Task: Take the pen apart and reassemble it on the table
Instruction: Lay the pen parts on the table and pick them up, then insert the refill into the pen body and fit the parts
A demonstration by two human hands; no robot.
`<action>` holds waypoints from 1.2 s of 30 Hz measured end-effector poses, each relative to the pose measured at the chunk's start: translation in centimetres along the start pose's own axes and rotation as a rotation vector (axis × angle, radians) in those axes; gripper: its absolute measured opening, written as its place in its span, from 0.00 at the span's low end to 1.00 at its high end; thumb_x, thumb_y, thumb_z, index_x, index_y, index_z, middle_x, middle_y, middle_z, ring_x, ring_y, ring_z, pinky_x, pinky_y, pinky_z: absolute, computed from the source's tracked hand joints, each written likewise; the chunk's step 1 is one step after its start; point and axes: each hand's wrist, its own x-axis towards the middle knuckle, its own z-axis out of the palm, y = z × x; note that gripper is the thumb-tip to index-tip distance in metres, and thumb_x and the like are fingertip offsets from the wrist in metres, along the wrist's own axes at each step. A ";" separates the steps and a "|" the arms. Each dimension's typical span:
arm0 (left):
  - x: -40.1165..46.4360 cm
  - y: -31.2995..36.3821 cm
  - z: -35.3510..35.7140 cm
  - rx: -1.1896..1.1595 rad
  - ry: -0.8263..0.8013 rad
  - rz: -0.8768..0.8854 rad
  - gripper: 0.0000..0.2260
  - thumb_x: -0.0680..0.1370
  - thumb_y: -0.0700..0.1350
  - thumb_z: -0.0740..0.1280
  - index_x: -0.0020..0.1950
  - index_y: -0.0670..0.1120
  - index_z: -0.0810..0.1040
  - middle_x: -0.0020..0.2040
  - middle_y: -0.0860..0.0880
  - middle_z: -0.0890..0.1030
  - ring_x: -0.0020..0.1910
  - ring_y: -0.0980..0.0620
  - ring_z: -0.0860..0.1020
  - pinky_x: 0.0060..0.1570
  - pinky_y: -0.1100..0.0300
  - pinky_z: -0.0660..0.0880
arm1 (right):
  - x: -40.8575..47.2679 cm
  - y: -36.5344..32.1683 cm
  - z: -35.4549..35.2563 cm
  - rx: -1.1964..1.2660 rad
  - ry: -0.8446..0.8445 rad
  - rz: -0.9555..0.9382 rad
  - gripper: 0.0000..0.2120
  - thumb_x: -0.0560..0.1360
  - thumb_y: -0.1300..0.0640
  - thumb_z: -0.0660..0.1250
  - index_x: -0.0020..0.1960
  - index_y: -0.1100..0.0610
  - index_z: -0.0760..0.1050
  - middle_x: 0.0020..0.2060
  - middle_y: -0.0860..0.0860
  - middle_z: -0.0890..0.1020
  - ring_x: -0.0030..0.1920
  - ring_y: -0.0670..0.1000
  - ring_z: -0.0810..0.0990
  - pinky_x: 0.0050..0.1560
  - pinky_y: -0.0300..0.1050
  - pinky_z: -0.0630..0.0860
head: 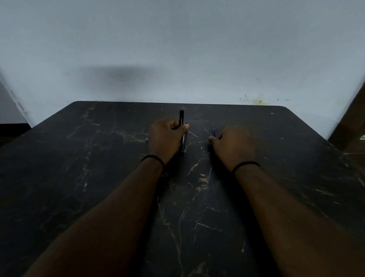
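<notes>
Two hands over a dark marbled table (117,182). Left hand (165,139) curled round the black pen barrel (181,119), held upright. Right hand (233,144) curled near a thin blue part (213,132), possibly the refill (too dim to tell whether pinched). Small blue piece (146,139) just left of the left hand. Pale wall (174,45) behind.

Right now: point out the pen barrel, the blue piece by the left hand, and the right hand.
pen barrel (181,117), head view, black upper end
blue piece (146,139), head view, visible tip
right hand (233,146), head view, back of hand
</notes>
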 end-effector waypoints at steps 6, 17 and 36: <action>-0.1 0.0 0.0 0.020 0.019 0.035 0.12 0.75 0.50 0.73 0.37 0.42 0.83 0.30 0.45 0.81 0.27 0.57 0.73 0.31 0.57 0.72 | -0.5 -1.1 -0.4 0.022 -0.069 0.056 0.14 0.76 0.46 0.66 0.51 0.57 0.80 0.51 0.57 0.83 0.52 0.59 0.82 0.47 0.48 0.76; -0.1 -0.2 0.0 0.017 0.006 0.037 0.14 0.74 0.51 0.73 0.38 0.40 0.83 0.34 0.42 0.83 0.36 0.42 0.82 0.38 0.45 0.79 | -1.1 -1.8 -0.5 0.133 -0.083 0.070 0.19 0.77 0.43 0.65 0.50 0.59 0.80 0.52 0.58 0.83 0.53 0.61 0.82 0.48 0.48 0.76; 0.3 0.2 0.0 0.283 0.045 0.186 0.13 0.77 0.53 0.69 0.36 0.47 0.79 0.31 0.52 0.76 0.31 0.55 0.73 0.32 0.59 0.68 | -1.5 -2.1 -0.7 0.829 0.400 -0.214 0.19 0.82 0.61 0.61 0.71 0.49 0.70 0.47 0.53 0.81 0.43 0.51 0.80 0.45 0.45 0.78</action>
